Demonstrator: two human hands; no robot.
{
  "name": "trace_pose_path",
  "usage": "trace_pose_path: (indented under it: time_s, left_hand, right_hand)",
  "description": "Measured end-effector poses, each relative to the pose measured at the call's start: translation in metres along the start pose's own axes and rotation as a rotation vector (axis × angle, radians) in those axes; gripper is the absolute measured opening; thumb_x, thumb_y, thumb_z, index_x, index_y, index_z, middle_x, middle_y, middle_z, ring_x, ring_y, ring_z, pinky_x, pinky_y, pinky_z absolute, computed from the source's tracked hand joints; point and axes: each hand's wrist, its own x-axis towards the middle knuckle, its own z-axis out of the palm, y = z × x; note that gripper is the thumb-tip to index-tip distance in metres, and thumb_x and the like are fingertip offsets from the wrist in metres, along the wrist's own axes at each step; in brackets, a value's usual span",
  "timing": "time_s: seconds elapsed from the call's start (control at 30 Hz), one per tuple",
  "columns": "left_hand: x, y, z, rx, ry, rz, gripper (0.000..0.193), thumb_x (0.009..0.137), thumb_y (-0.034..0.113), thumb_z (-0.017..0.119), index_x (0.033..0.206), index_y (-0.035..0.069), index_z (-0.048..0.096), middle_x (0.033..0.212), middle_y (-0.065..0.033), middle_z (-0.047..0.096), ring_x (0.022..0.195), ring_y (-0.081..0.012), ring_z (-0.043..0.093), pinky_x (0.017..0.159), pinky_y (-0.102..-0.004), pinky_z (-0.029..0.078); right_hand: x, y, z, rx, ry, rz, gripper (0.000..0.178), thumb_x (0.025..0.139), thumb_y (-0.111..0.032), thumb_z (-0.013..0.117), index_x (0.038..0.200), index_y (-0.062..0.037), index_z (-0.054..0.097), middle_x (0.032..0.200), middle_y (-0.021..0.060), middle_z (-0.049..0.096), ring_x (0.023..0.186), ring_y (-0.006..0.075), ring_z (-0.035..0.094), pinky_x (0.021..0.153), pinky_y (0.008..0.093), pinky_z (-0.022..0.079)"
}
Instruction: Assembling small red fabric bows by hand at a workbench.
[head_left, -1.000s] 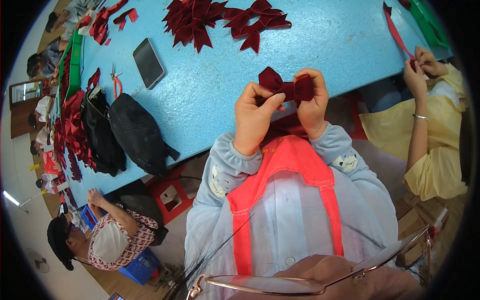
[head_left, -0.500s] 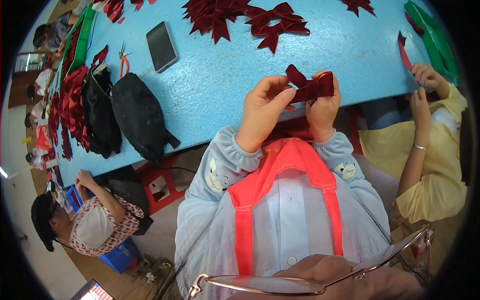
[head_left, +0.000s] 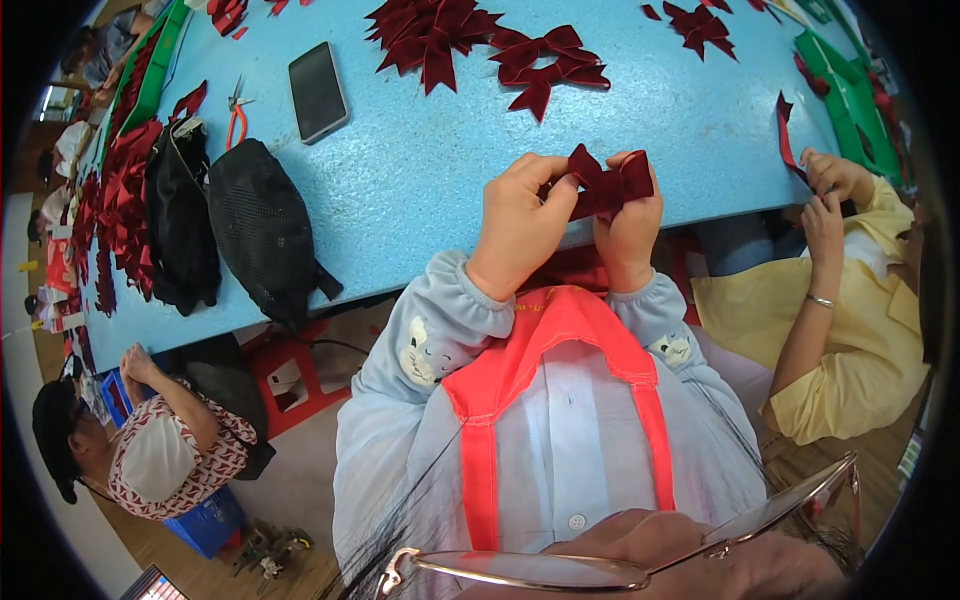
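A dark red velvet bow [head_left: 610, 187] is held up between my two hands, just over the table's near edge. My left hand [head_left: 522, 215] pinches the bow's left part between thumb and fingers. At its other end, my right hand [head_left: 632, 222] grips the right loop, with most of its fingers hidden behind the ribbon. Beyond my hands, several finished-looking bows [head_left: 548, 68] lie on the blue table [head_left: 420, 190], next to a larger pile of bows [head_left: 428, 38].
A phone [head_left: 319, 92], orange-handled pliers [head_left: 236, 120] and black pouches [head_left: 262, 225] lie to the left, beside heaped red ribbon [head_left: 125, 225]. Green trays [head_left: 850, 100] stand far right. A co-worker in yellow [head_left: 850, 330] handles ribbon at right; another person [head_left: 160, 450] sits at left.
My view has shifted slightly, so the table things sit a little differently. Both hands still hold the bow, the left fingers closed nearer its middle.
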Motion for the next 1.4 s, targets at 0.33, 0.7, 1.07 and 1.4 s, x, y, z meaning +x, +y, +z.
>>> trace_pose_path:
  time_s: [0.33, 0.7, 1.07, 1.4]
  left_hand:
    - [-0.001, -0.004, -0.007, -0.212, -0.140, -0.202, 0.019, 0.082, 0.013, 0.060, 0.095, 0.000, 0.058, 0.080, -0.0032, 0.061, 0.065, -0.0079, 0.056, 0.048, -0.0206, 0.043]
    - [-0.007, 0.006, -0.004, -0.003, -0.006, -0.041, 0.021, 0.073, 0.008, 0.063, 0.093, 0.001, 0.060, 0.085, -0.0098, 0.060, 0.062, -0.0166, 0.059, 0.053, -0.0285, 0.048]
    - [-0.009, -0.009, -0.007, 0.337, -0.026, 0.364, 0.029, 0.080, -0.004, 0.049, 0.107, 0.001, 0.058, 0.091, -0.0115, 0.062, 0.074, -0.0180, 0.063, 0.063, -0.0258, 0.051]
    - [-0.007, -0.011, -0.004, -0.297, -0.190, -0.275, 0.033, 0.085, 0.001, 0.040, 0.117, 0.000, 0.052, 0.104, -0.0104, 0.057, 0.084, -0.0180, 0.060, 0.066, -0.0297, 0.051]
  right_hand:
    - [0.004, -0.003, -0.002, 0.121, -0.047, 0.185, 0.016, 0.091, -0.023, 0.053, 0.088, -0.0075, 0.054, 0.073, -0.0023, 0.053, 0.057, 0.0051, 0.048, 0.047, 0.0195, 0.034]
    - [-0.003, -0.001, -0.001, -0.104, -0.083, -0.115, 0.014, 0.092, -0.016, 0.051, 0.089, -0.0042, 0.056, 0.083, -0.0009, 0.055, 0.068, 0.0049, 0.052, 0.057, 0.0193, 0.041]
    - [-0.006, -0.005, -0.002, -0.462, -0.125, -0.388, 0.009, 0.091, -0.008, 0.050, 0.091, -0.0019, 0.056, 0.088, 0.0008, 0.056, 0.077, 0.0073, 0.049, 0.068, 0.0209, 0.041]
    - [-0.005, -0.002, -0.008, -0.505, -0.344, -0.476, 0.011, 0.091, -0.005, 0.047, 0.099, -0.0026, 0.055, 0.086, 0.0017, 0.056, 0.075, 0.0079, 0.048, 0.068, 0.0214, 0.040]
